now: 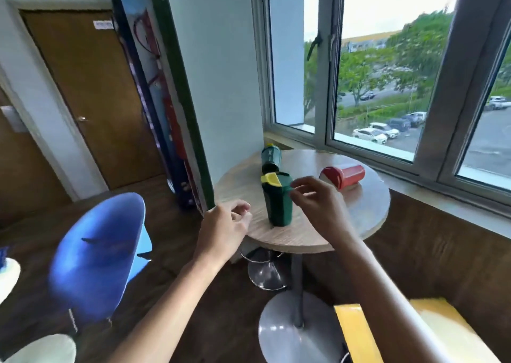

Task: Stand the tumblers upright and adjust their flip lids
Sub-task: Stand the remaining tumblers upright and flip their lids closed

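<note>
A dark green tumbler (278, 203) stands upright near the front of the round wooden table (359, 213), its yellow flip lid (270, 179) on top. Behind it a teal tumbler (271, 156) lies on its side. A red tumbler (344, 174) lies on its side at the right. My right hand (315, 197) hovers just right of the green tumbler's top, fingers apart and curled, holding nothing. My left hand (226, 226) is at the table's left edge, fingers loosely curled, empty and apart from the tumbler.
A blue chair (96, 255) stands at the left. A tall dark panel (177, 100) leans against the wall beside the table. Windows run along the right. A yellow seat (431, 332) is at the lower right. The table's metal base (293, 332) is below.
</note>
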`<action>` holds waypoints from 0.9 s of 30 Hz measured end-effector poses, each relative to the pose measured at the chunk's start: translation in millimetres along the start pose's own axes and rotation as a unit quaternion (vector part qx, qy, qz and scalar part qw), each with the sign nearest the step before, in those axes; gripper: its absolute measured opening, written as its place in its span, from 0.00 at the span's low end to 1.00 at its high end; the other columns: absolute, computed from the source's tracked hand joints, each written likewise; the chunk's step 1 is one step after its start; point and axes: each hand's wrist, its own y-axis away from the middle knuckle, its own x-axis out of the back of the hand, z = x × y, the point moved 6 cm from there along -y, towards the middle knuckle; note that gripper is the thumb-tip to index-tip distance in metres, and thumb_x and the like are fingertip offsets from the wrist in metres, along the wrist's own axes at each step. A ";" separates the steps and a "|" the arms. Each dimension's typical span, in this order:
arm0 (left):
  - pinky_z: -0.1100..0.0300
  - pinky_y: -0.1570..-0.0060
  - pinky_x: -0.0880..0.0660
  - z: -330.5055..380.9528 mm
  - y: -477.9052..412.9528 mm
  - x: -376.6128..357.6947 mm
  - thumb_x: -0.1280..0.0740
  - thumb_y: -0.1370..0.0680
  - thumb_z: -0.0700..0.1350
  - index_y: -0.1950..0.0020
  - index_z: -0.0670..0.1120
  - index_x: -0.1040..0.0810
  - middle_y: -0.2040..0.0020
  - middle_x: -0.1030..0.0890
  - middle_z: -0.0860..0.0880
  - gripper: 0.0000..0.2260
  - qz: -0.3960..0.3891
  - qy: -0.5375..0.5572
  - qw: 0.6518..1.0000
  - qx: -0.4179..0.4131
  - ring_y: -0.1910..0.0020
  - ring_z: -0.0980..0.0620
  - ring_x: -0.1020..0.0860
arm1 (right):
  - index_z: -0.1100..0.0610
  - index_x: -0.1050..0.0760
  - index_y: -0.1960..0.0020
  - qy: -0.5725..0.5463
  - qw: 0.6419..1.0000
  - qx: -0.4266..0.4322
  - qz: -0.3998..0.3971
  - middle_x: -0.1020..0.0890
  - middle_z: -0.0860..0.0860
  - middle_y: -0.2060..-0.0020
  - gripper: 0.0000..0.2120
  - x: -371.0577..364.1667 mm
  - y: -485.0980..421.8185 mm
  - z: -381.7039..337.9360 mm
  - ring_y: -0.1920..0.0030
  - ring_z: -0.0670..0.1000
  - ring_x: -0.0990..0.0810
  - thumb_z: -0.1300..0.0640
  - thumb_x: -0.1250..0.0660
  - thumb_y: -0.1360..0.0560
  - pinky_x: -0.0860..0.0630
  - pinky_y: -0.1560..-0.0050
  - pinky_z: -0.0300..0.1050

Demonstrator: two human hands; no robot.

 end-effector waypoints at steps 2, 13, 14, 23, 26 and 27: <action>0.78 0.64 0.30 -14.7 -44.0 -7.5 0.30 0.25 0.44 0.50 0.50 0.17 0.56 0.16 0.55 0.06 -0.002 0.013 1.000 -0.006 0.62 0.65 0.21 | 0.50 0.18 0.49 0.008 1.000 -0.002 0.010 0.15 0.46 0.58 0.06 -12.4 -35.4 5.3 0.58 0.41 0.17 0.55 0.28 0.26 0.25 0.58 0.32; 0.59 0.52 0.23 -70.5 -231.8 -88.0 0.31 0.25 0.46 0.47 0.51 0.18 0.54 0.17 0.53 0.07 -0.140 0.081 0.985 -0.056 0.55 0.56 0.20 | 0.51 0.20 0.47 0.117 0.990 -0.066 0.037 0.18 0.42 0.56 0.07 -61.6 -157.6 41.3 0.58 0.35 0.22 0.53 0.29 0.25 0.27 0.64 0.28; 0.59 0.53 0.23 -75.6 -247.0 -99.2 0.31 0.25 0.46 0.48 0.51 0.18 0.54 0.17 0.53 0.07 -0.155 0.089 0.982 -0.059 0.55 0.55 0.20 | 0.51 0.20 0.46 0.135 0.987 -0.078 0.036 0.18 0.42 0.54 0.08 -65.8 -165.6 42.4 0.56 0.36 0.21 0.52 0.30 0.25 0.27 0.62 0.29; 0.56 0.44 0.23 -81.3 -330.3 -185.7 0.32 0.24 0.46 0.42 0.51 0.20 0.45 0.19 0.48 0.11 -0.287 0.153 0.923 -0.204 0.48 0.53 0.21 | 0.50 0.21 0.45 0.286 0.912 -0.233 0.181 0.19 0.44 0.53 0.10 -88.1 -158.2 26.0 0.57 0.37 0.22 0.48 0.31 0.24 0.28 0.62 0.25; 0.58 0.40 0.30 -90.0 -359.1 -196.0 0.31 0.25 0.45 0.38 0.49 0.23 0.37 0.26 0.45 0.15 -0.262 0.163 0.933 -0.187 0.39 0.47 0.27 | 0.42 0.22 0.45 0.336 0.856 -0.310 0.242 0.20 0.43 0.47 0.18 -94.0 -133.4 27.8 0.49 0.45 0.21 0.34 0.36 0.30 0.22 0.49 0.47; 0.57 0.39 0.32 -94.8 -370.0 -200.3 0.31 0.25 0.45 0.36 0.48 0.25 0.36 0.29 0.44 0.18 -0.254 0.162 0.938 -0.171 0.37 0.45 0.30 | 0.41 0.22 0.47 0.351 0.837 -0.341 0.245 0.21 0.41 0.46 0.20 -98.5 -127.1 30.5 0.47 0.47 0.22 0.31 0.38 0.31 0.22 0.48 0.53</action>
